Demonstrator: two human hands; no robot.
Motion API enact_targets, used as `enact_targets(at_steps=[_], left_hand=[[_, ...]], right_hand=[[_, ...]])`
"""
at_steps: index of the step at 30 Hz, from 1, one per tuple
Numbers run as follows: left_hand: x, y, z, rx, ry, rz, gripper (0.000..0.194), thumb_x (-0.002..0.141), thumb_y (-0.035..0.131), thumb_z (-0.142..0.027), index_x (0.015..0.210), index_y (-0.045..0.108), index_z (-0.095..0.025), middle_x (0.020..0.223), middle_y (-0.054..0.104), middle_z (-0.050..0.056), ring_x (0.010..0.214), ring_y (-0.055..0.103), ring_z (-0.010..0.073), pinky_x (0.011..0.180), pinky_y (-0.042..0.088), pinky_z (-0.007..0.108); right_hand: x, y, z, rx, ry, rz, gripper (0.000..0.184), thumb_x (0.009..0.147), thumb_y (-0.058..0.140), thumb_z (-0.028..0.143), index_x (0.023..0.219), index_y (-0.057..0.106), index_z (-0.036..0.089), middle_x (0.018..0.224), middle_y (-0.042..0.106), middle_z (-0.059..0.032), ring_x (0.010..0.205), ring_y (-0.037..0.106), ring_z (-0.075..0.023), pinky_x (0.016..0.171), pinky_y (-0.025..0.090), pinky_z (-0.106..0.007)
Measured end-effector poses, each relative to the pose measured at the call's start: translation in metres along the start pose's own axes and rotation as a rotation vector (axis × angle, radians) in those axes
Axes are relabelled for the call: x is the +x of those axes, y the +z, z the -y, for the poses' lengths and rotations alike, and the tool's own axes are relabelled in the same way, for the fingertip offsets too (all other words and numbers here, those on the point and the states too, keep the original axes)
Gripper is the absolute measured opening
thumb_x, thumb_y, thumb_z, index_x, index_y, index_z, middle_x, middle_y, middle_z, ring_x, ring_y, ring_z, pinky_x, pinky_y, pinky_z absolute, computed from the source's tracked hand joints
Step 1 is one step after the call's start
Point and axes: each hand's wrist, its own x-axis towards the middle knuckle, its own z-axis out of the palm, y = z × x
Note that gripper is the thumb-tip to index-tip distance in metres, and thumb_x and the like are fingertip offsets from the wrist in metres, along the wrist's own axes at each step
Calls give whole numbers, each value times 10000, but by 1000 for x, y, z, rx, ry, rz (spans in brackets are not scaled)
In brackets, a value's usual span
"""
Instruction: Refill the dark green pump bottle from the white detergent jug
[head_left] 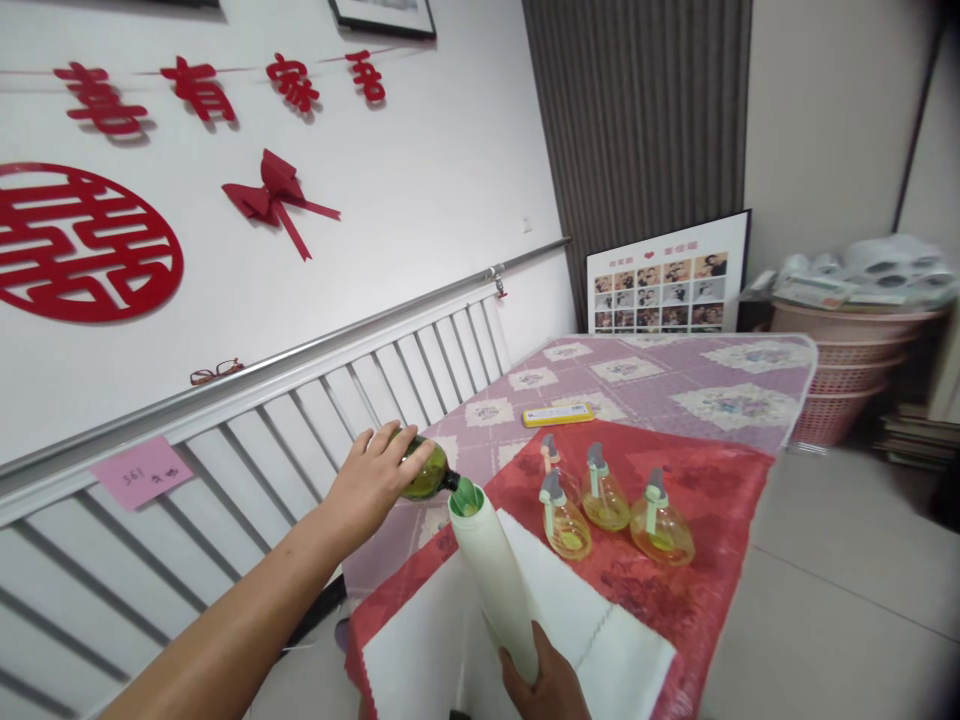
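Observation:
My left hand (386,462) is wrapped round a green bottle (424,474) and tips it over, its dark neck pointing down to the right. That neck is at the green mouth of a tall pale-green bottle (491,570); whether the two touch, I cannot tell. Near its base, my right hand (546,682) grips the tall bottle, which leans toward the upper left. To the right, several small clear bottles stand together with yellow liquid in them and grey-and-green tops, among them a front one (566,528) and a right one (663,528).
Under the bottles, a white cloth (630,635) lies on a red cloth (712,510) over a patterned tablecloth (637,370). A yellow flat case (558,414) rests beyond the small bottles. White radiator bars (315,420) run along the left wall. Pink baskets (840,385) are stacked at right.

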Motion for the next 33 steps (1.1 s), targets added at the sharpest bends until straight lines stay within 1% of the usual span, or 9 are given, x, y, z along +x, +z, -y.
enact_targets(at_steps=[2,5,11,14,17,25,30,33], left_hand=[[1,0,0,16,6,5,622,808,433,-23,1367,370,-288,1395,475,81,1256,415,311,937,390,452],[2,-3,0,26,12,12,638,801,430,-10,1369,360,-293,1396,472,80,1265,404,306,940,390,449],[3,-6,2,-6,27,17,621,826,472,-39,1373,344,-303,1410,451,100,1299,388,302,961,370,457],[5,-7,3,-5,43,18,615,830,492,-49,1367,345,-310,1419,438,101,1312,377,297,968,369,457],[7,-10,3,7,59,19,617,816,496,-35,1356,358,-301,1410,442,114,1303,389,309,960,376,466],[11,-17,3,30,84,40,627,798,478,-19,1348,346,-290,1363,463,128,1291,402,322,971,376,498],[16,-21,3,59,107,52,630,795,493,-35,1346,334,-297,1348,469,111,1290,387,322,978,368,499],[20,-25,2,75,125,39,562,819,499,-66,1324,370,-275,1329,483,126,1266,404,340,958,370,507]], right_hand=[[0,1,-1,-2,-2,-2,300,795,476,362,984,629,185,771,742,-74,707,706,-235,612,542,-292],[-1,3,-2,0,1,-21,282,787,486,378,940,637,195,754,737,-67,705,708,-236,599,541,-285],[-1,0,4,18,33,-67,260,761,544,429,871,654,220,685,725,-45,677,705,-240,551,537,-278],[1,-2,5,19,24,-47,273,764,545,438,877,662,219,673,723,-45,673,704,-240,544,540,-278],[2,-3,1,-2,6,-19,262,760,556,431,875,666,223,681,727,-43,678,705,-239,544,542,-278],[1,1,-15,-29,-10,90,286,809,514,372,1005,635,204,821,751,-59,726,715,-223,602,551,-266],[0,2,-16,-29,-7,33,284,779,555,422,929,661,205,750,745,-61,669,708,-234,553,542,-275],[1,3,-15,-12,-2,-3,292,756,572,460,876,667,212,711,738,-58,646,702,-237,528,535,-277]])
